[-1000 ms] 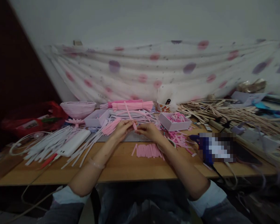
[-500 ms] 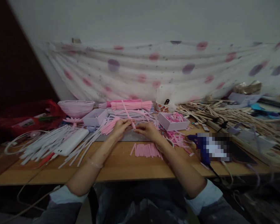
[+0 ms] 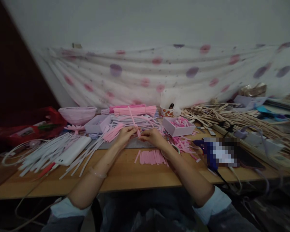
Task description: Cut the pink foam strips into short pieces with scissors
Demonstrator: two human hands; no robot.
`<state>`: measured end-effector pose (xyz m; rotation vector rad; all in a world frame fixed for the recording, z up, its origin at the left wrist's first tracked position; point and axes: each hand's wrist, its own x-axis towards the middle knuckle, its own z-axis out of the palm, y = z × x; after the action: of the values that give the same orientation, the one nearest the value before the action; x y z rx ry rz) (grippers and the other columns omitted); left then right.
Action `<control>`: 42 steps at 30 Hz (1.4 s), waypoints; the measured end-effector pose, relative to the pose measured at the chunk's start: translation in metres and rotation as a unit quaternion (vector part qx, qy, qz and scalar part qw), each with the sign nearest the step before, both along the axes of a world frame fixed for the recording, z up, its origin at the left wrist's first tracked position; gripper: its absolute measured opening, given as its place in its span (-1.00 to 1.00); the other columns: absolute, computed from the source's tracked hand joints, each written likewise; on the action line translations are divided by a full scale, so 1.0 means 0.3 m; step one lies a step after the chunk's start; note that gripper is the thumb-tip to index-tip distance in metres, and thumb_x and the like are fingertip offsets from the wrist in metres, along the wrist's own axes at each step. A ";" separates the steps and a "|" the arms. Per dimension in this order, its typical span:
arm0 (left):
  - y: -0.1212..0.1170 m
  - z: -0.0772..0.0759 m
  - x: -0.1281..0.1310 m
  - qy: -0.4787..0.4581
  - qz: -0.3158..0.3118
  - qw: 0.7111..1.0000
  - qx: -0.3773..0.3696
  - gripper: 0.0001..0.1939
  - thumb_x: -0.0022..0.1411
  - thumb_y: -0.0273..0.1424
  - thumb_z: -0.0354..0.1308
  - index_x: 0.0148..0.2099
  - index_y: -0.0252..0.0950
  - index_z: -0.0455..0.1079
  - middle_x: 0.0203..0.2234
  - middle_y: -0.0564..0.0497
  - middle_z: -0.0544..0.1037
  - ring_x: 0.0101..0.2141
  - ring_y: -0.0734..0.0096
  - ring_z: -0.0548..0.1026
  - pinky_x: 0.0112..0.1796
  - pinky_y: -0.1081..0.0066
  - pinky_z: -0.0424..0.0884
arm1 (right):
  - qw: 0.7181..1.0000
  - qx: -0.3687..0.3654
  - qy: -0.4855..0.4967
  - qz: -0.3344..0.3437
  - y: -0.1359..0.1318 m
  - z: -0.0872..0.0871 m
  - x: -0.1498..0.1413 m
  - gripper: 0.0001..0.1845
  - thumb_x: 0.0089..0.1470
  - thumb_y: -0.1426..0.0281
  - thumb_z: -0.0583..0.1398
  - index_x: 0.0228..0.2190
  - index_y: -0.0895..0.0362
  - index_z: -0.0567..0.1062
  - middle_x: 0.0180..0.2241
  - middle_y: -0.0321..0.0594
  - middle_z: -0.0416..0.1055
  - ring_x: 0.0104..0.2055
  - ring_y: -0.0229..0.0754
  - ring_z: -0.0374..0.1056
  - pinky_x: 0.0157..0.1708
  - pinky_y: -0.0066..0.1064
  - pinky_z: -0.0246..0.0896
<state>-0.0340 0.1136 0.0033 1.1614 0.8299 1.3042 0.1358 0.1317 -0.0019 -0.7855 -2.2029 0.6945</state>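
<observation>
My left hand [image 3: 126, 136] is closed in a pinch on a pink pipe cleaner [image 3: 132, 118], whose long end sticks up and away from me. My right hand [image 3: 152, 137] has its fingers pressed together at the near, folded-looking end of the same pipe cleaner. Both hands are just above a grey mat [image 3: 108, 144]. Left of my left hand lies a fan of pink pipe cleaners [image 3: 112, 132]. A row of short cut pink pieces [image 3: 151, 157] rests on the table below my right hand.
White pipe cleaners [image 3: 42, 151] and a white phone [image 3: 72, 150] lie left. Boxes hold beads [image 3: 98, 123] and pink pieces [image 3: 178, 126]. Pink bundles [image 3: 135, 111] stand behind my hands. Right are a blue glue gun [image 3: 209, 153], cables and many wooden sticks [image 3: 222, 116].
The view has shifted slightly. Both hands keep their hold on the pink pipe cleaner, with its near end a little lower in the picture.
</observation>
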 end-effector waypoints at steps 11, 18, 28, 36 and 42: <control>0.017 -0.017 -0.008 0.048 0.010 0.998 0.031 -0.60 -0.20 -0.13 0.36 -0.40 -0.38 0.54 -0.51 -0.05 0.57 -0.40 0.35 0.49 -0.22 0.32 0.39 | 1.000 -0.022 -0.001 -0.010 0.015 0.032 0.032 -0.65 -0.09 0.14 0.26 -0.42 0.20 0.57 -0.60 -0.31 0.38 -0.55 -0.31 0.23 -0.50 -0.50 0.06; 0.006 0.004 -0.011 0.012 -0.003 1.000 0.013 -0.61 -0.24 -0.16 0.39 -0.40 -0.37 0.52 -0.48 -0.06 0.58 -0.39 0.34 0.49 -0.21 0.31 0.38 | 0.999 -0.040 -0.009 0.006 0.014 0.038 0.038 -0.58 -0.22 0.20 0.34 -0.31 0.21 0.55 -0.47 -0.26 0.44 -0.47 -0.29 0.25 -0.44 -0.48 0.12; 0.009 -0.008 -0.007 0.070 0.004 0.996 0.056 -0.66 -0.12 -0.16 0.31 -0.40 -0.36 0.55 -0.47 -0.09 0.58 -0.41 0.35 0.48 -0.27 0.37 0.34 | 0.994 -0.090 -0.003 0.056 -0.001 0.032 0.017 -0.64 -0.01 0.16 0.18 -0.48 0.23 0.53 -0.60 -0.32 0.37 -0.57 -0.35 0.20 -0.53 -0.52 0.09; 0.006 -0.002 0.006 -0.042 -0.009 0.998 -0.037 -0.74 -0.24 -0.30 0.38 -0.47 -0.37 0.51 -0.54 -0.07 0.56 -0.41 0.33 0.50 -0.27 0.34 0.37 | 0.982 -0.166 0.031 0.086 0.000 0.041 0.027 -0.60 -0.16 0.10 0.28 -0.55 0.23 0.56 -0.62 -0.28 0.42 -0.55 -0.30 0.28 -0.48 -0.48 0.18; 0.000 0.013 -0.003 -0.023 0.027 0.999 0.010 -0.71 -0.26 -0.28 0.40 -0.47 -0.38 0.53 -0.51 -0.09 0.58 -0.36 0.26 0.52 -0.19 0.27 0.37 | 0.970 -0.224 0.022 0.088 -0.008 0.053 0.030 -0.56 -0.24 0.14 0.34 -0.36 0.22 0.59 -0.54 -0.28 0.48 -0.53 -0.33 0.30 -0.46 -0.49 0.23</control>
<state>-0.0349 0.1135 0.0072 1.1270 0.8220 1.3818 0.1447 0.1294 0.0141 -0.7840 -2.1164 1.3172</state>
